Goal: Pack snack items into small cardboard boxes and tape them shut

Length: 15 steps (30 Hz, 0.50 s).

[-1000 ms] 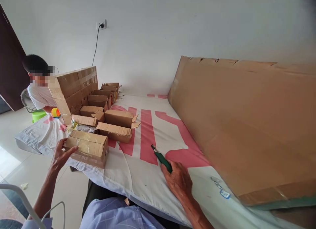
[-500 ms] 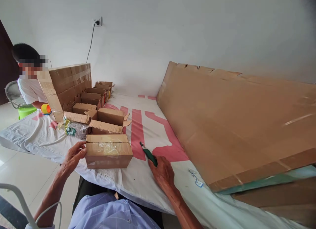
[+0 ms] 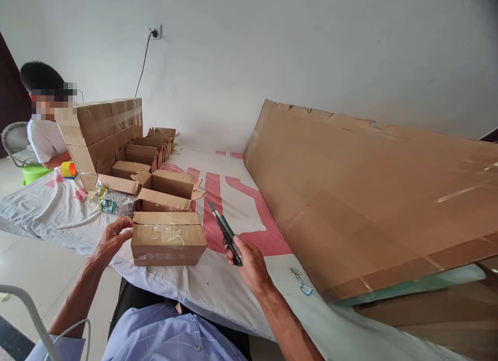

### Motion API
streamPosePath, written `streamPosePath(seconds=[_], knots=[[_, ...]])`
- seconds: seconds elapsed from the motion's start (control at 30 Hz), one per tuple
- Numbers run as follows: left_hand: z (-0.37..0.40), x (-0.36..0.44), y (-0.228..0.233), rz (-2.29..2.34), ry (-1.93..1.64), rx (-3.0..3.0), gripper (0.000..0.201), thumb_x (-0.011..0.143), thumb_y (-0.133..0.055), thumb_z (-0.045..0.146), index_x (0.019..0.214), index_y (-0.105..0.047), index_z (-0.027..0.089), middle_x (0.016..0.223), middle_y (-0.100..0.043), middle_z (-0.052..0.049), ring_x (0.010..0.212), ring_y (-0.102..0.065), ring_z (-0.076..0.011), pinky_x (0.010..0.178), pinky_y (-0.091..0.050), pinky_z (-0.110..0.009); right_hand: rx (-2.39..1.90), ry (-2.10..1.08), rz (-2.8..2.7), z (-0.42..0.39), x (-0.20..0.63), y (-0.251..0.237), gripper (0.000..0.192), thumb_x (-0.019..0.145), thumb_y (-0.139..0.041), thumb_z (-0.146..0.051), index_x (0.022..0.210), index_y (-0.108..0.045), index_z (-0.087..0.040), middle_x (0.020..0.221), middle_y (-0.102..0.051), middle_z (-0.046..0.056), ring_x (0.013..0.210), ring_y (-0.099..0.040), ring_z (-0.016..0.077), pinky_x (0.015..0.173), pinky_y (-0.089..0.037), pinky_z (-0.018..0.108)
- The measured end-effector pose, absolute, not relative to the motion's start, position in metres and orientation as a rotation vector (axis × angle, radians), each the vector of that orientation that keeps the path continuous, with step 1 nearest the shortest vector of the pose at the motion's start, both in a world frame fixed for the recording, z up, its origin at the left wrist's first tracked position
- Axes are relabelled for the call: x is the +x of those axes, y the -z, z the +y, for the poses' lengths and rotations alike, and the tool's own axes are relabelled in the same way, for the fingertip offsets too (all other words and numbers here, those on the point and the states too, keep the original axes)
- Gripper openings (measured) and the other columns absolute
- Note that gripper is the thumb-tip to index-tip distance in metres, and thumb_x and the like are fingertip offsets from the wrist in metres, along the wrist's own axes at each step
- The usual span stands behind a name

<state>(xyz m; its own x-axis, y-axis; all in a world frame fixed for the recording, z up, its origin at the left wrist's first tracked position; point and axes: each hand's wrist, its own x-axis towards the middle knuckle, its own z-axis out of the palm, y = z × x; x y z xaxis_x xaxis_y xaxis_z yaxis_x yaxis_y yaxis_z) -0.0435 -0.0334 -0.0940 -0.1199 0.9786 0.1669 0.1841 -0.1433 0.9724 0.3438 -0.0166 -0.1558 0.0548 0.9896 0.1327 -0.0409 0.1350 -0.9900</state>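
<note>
A closed cardboard box (image 3: 168, 241), with clear tape across its top, lies near the front edge of the cloth-covered table. At its left end, my left hand (image 3: 112, 237) holds it with bent fingers and thumb against the side. My right hand (image 3: 249, 260) is closed around a utility knife (image 3: 225, 231) with a green and black handle. The blade points up and to the left, just right of the box and apart from it. Just behind lies an open box (image 3: 171, 187), and beside that a clear plastic packet with green print (image 3: 116, 201).
More open boxes (image 3: 142, 156) run back in a row beside a taped stack of boxes (image 3: 97, 125). A large cardboard sheet (image 3: 369, 205) leans along the right. A small tag (image 3: 306, 289) lies on the cloth. Another person (image 3: 44, 138) sits at far left near a yellow cup (image 3: 68, 169).
My right hand has turned and lifted the utility knife, so its blade now points more upward and more of the handle shows. The left hand stays at the box's end.
</note>
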Motion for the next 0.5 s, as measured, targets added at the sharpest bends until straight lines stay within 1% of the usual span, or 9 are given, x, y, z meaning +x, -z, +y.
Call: streamPosePath(seconds=[0.03,0.1,0.2,0.3,0.4,0.5], knots=[[-0.033,-0.043,0.094,1.348,-1.348,1.398,0.035,0.071,-0.088,0.047,0.093,-0.080,0.021,0.116,-0.082,-0.011,0.120,-0.073,-0.0358,0.106,-0.058,-0.049,-1.060,-1.153,-1.194,-0.020,0.336,0.145,0.058,0.089,-0.068,-0.081,0.082,-0.065,-0.023,0.067,-0.059,0.001,0.058,-0.051,0.0173,0.052,-0.043,0.031],[-0.034,-0.040,0.092,1.296,-1.354,1.388,0.040,0.071,-0.091,0.048,0.099,-0.082,0.021,0.131,-0.079,-0.013,0.129,-0.070,-0.0388,0.110,-0.056,-0.051,-1.015,-1.223,-1.228,-0.025,0.321,0.126,0.058,0.087,-0.071,-0.081,0.083,-0.067,-0.023,0.068,-0.060,0.001,0.056,-0.048,0.0160,0.051,-0.041,0.030],[-0.038,-0.034,0.090,1.244,-1.336,1.357,0.048,0.072,-0.090,0.052,0.109,-0.083,0.022,0.143,-0.075,-0.015,0.138,-0.066,-0.0425,0.109,-0.058,-0.053,-0.998,-1.195,-1.354,-0.030,0.307,0.109,0.061,0.091,-0.065,-0.082,0.082,-0.069,-0.022,0.062,-0.055,-0.001,0.056,-0.047,0.0159,0.054,-0.043,0.031],[-0.042,-0.030,0.088,1.241,-1.310,1.371,0.053,0.075,-0.087,0.053,0.118,-0.083,0.023,0.153,-0.069,-0.013,0.144,-0.061,-0.0432,0.114,-0.055,-0.053,-1.026,-1.127,-1.483,-0.029,0.306,0.096,0.065,0.094,-0.059,-0.083,0.084,-0.072,-0.020,0.061,-0.052,-0.001,0.059,-0.048,0.0164,0.056,-0.043,0.031],[-0.042,-0.028,0.090,1.266,-1.308,1.428,0.052,0.078,-0.083,0.055,0.119,-0.083,0.023,0.155,-0.067,-0.012,0.145,-0.060,-0.0417,0.118,-0.052,-0.051,-1.037,-1.113,-1.632,-0.025,0.308,0.079,0.062,0.097,-0.059,-0.077,0.094,-0.077,-0.018,0.063,-0.054,-0.001,0.059,-0.045,0.0161,0.054,-0.039,0.030],[-0.038,-0.028,0.096,1.350,-1.336,1.484,0.050,0.082,-0.080,0.061,0.112,-0.083,0.021,0.148,-0.071,-0.015,0.142,-0.061,-0.0400,0.115,-0.055,-0.049,-0.994,-1.108,-1.809,-0.016,0.305,0.057,0.050,0.099,-0.062,-0.065,0.103,-0.080,-0.019,0.075,-0.067,0.002,0.066,-0.052,0.0175,0.059,-0.042,0.030]])
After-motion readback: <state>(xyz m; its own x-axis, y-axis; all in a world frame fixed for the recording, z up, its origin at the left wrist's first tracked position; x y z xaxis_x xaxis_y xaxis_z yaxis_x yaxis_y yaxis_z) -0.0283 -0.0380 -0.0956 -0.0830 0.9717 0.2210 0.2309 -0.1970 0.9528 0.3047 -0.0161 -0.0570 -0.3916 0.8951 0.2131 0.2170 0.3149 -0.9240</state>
